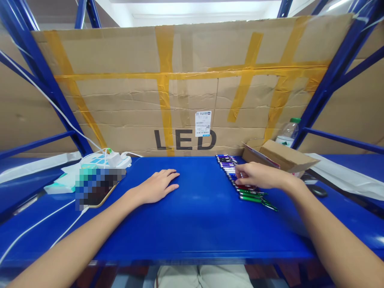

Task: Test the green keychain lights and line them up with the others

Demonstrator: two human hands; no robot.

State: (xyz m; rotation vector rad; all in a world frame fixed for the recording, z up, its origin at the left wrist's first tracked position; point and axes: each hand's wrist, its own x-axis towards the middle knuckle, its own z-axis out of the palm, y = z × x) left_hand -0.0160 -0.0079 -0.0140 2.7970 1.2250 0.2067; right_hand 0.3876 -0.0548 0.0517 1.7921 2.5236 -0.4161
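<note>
A row of several pens [250, 199] lies side by side on the blue table, to the right of centre. Green ones are at the near end, with red, blue, purple and black ones farther back. My right hand [255, 175] reaches over the middle of this row. Its fingers are curled down and closed around a pen there, mostly hidden by the hand. My left hand [159, 186] rests palm down on the bare table left of centre, fingers stretched out and thumb apart, holding nothing.
An open cardboard box [288, 156] stands behind my right hand, beside a bottle with a green cap [289, 132]. A dark mouse [318, 191] lies at right. At left are a phone [102, 188], a white power strip [120, 161] and cables. Taped cardboard [132, 116] walls the back.
</note>
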